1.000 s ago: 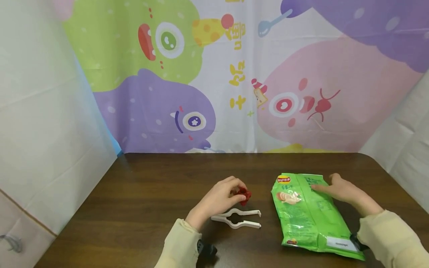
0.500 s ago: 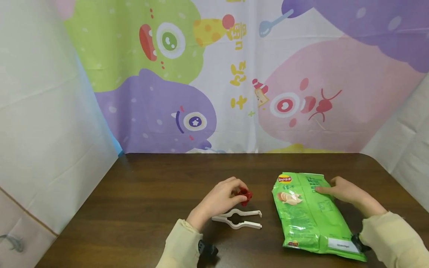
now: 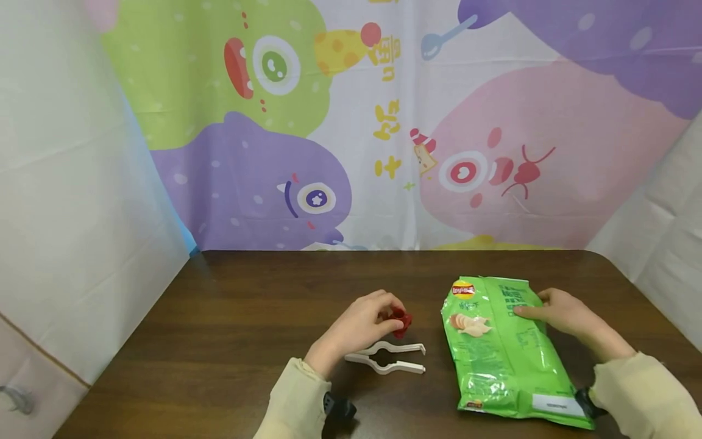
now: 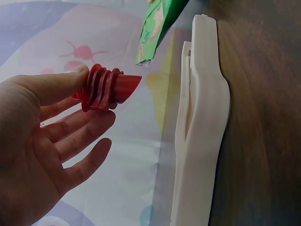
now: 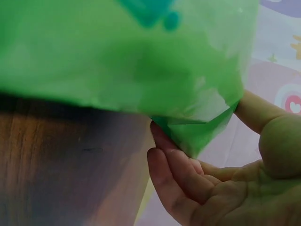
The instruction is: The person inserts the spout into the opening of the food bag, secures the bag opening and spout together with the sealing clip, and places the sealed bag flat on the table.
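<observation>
Between thumb and fingers my left hand [image 3: 364, 323] pinches a small red ridged plastic spout [image 4: 101, 89], its slanted open end facing away from the palm in the left wrist view. Just in front of that hand, a white plastic bag clip [image 3: 386, 358] lies spread apart on the table. A green bag of chips [image 3: 501, 360] is at the right, and my right hand [image 3: 565, 314] grips its far right edge, thumb on top and fingers beneath. In the right wrist view the fingers [image 5: 181, 176] curl under the bag's folded corner.
The dark wooden table [image 3: 247, 329] ends at a hanging cartoon-print curtain [image 3: 384, 152]. Pale cloth [image 3: 82, 183] hangs on the left, with more cloth on the right. Black wrist straps show by both sleeves.
The chip bag's far end has risen slightly and shifted a little away under the right hand. The left hand holds the red spout in the same place.
</observation>
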The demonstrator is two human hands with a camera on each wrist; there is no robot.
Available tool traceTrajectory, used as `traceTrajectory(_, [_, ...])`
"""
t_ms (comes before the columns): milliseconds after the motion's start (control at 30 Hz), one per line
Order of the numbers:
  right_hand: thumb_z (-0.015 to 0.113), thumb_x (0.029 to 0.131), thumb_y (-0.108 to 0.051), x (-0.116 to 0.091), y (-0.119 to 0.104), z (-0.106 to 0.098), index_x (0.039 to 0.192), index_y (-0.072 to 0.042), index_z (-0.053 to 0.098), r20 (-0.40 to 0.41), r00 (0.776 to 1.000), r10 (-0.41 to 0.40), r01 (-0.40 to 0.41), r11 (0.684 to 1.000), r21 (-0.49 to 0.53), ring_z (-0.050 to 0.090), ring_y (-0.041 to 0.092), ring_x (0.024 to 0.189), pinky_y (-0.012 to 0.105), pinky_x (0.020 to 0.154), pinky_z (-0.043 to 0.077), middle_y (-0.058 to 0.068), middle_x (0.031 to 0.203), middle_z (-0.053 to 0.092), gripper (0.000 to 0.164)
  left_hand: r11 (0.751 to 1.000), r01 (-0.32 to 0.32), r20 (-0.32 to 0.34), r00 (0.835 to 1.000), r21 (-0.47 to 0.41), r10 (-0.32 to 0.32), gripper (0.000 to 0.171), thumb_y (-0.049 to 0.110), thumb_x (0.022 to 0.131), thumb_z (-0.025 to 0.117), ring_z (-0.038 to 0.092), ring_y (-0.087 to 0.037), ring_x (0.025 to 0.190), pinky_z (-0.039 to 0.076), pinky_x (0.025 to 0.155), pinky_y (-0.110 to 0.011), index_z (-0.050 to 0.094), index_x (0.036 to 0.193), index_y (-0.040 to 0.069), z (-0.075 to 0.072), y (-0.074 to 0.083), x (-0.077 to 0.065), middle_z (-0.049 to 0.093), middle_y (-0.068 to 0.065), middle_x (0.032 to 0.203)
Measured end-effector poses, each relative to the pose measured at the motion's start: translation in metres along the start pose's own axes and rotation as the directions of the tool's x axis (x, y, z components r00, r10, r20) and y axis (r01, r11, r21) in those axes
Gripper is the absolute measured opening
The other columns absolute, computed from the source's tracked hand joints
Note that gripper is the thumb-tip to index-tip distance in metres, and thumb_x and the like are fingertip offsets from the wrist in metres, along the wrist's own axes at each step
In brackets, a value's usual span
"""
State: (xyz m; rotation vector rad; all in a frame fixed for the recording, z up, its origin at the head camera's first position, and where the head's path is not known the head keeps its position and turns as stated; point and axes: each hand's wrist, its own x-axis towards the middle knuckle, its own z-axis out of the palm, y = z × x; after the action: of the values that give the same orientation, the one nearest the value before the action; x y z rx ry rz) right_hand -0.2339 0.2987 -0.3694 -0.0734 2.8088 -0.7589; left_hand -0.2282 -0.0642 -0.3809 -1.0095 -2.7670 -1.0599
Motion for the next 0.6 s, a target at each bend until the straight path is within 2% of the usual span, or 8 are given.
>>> traceTrajectory(367, [0.058,0.081,-0.055,-0.0035,-0.0068,0.001,0.126,0.023,0.029,-0.031,0.999,0.013,-0.012,1.0,0.017,0.051,0.04,0.098,0.046,0.074,0.045,0.038,0.116,0.044,0.095,0.999,0.037,-0.024,0.999,0.004,-0.037,0.018,0.026,0.086,0.063,0.055,-0.003,0.078,0.045,0.069,-0.021,0.061,0.102,0.018,-0.004,-0.0019,-0.0014,0.057,0.008,0.091])
traceTrajectory(533, [0.059,0.082,-0.05,-0.0052,-0.0064,0.001,0.127,0.023,0.024,-0.019,1.0,0.013,-0.012,0.996,0.085,0.056,0.023,0.075,0.037,0.068,0.045,0.027,0.101,0.052,0.093,0.999,0.048,-0.024,0.999,0.001,-0.048,0.018,0.026,0.086,0.063,0.055,-0.003,0.077,0.045,0.068,-0.02,0.062,0.101,0.018,-0.0027,-0.0021,-0.0007,0.058,0.008,0.089])
traceTrajectory(600, [0.058,0.085,-0.046,-0.006,-0.0048,0.0013,0.128,0.024,0.021,0.0,1.0,-0.013,0.012,0.992,0.127,0.056,0.019,0.072,0.034,0.067,0.046,0.024,0.1,0.051,0.091,0.999,0.049,-0.029,0.998,0.006,-0.048,0.017,0.026,0.086,0.063,0.054,-0.003,0.076,0.044,0.067,-0.02,0.062,0.101,0.018,-0.0021,-0.0018,-0.0003,0.058,0.008,0.088])
